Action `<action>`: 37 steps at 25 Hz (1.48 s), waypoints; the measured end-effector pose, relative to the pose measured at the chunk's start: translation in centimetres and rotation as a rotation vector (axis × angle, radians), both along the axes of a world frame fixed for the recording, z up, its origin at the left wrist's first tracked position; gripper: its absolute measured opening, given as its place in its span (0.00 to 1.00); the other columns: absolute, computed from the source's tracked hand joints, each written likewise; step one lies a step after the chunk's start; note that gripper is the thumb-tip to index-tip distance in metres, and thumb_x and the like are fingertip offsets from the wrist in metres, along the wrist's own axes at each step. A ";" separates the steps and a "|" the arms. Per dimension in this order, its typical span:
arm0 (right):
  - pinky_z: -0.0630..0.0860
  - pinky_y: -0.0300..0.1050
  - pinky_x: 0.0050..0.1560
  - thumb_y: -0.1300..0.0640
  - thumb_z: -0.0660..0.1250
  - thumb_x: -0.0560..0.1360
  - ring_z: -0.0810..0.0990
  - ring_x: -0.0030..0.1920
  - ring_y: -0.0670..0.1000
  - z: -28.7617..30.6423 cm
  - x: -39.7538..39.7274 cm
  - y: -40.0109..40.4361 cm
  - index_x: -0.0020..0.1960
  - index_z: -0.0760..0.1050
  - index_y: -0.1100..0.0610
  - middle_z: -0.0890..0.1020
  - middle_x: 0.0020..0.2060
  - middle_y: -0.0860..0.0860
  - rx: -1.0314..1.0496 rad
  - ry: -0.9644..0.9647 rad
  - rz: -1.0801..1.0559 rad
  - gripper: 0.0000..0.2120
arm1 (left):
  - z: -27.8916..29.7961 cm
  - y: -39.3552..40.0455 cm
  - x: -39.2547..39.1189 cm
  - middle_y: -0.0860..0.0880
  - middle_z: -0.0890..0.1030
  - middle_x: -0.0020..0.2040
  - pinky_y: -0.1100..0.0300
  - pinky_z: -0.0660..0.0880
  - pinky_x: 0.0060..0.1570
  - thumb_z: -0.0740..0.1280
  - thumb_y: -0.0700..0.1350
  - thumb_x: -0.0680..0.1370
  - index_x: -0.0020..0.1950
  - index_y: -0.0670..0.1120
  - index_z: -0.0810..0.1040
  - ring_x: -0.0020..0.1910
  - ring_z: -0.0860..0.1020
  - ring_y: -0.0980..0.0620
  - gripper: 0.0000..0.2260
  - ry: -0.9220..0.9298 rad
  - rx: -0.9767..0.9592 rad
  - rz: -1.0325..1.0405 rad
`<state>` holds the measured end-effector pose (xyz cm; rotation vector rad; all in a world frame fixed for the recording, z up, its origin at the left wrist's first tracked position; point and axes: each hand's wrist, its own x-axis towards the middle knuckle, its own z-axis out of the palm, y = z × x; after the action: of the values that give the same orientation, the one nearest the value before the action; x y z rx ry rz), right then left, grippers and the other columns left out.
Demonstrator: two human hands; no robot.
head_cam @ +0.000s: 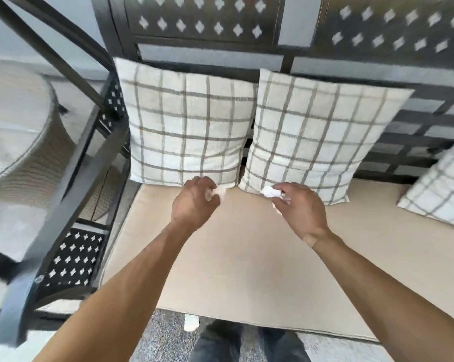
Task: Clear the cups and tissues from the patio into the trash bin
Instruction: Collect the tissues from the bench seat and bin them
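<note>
Both my hands hover over the beige seat cushion of a patio sofa, close to the plaid pillows. My left hand has its fingers curled round a small white crumpled tissue. My right hand pinches another white crumpled tissue at its fingertips. A white piece, perhaps a tissue, lies on the ground below the seat's front edge. No cup and no trash bin are in view.
Two plaid pillows lean on the black metal sofa back; a third lies at the right. The sofa's black armrest runs along the left. A round wicker table stands beyond it.
</note>
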<state>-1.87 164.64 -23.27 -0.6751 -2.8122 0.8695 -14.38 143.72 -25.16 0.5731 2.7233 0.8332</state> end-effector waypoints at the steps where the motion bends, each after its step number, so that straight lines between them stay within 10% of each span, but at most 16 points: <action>1: 0.74 0.52 0.53 0.54 0.68 0.74 0.78 0.53 0.54 2.1 -0.1 -0.5 0.57 0.79 0.51 0.83 0.51 0.51 -0.012 0.025 0.011 0.12 | 2.0 -0.5 0.2 0.55 0.76 0.47 0.55 0.73 0.45 0.67 0.48 0.72 0.52 0.52 0.76 0.52 0.73 0.51 0.10 0.032 0.027 0.017; 19: 0.72 0.42 0.43 0.58 0.74 0.68 0.79 0.46 0.51 21.7 3.0 -13.7 0.48 0.82 0.50 0.84 0.43 0.45 0.166 0.494 0.589 0.10 | 21.6 -18.0 15.4 0.53 0.78 0.48 0.56 0.70 0.48 0.69 0.47 0.71 0.50 0.50 0.76 0.50 0.73 0.49 0.10 0.454 0.124 0.392; 37: 0.75 0.52 0.47 0.57 0.72 0.69 0.78 0.46 0.51 23.5 5.4 -58.3 0.48 0.82 0.51 0.83 0.41 0.46 -0.026 0.565 1.369 0.08 | 23.7 -56.5 36.3 0.53 0.78 0.42 0.50 0.73 0.48 0.69 0.47 0.69 0.47 0.52 0.75 0.46 0.74 0.51 0.08 0.518 -0.043 1.136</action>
<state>3.52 106.36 0.21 1.4409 -2.3804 0.9405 21.87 87.23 -1.48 -1.0379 3.4459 0.8779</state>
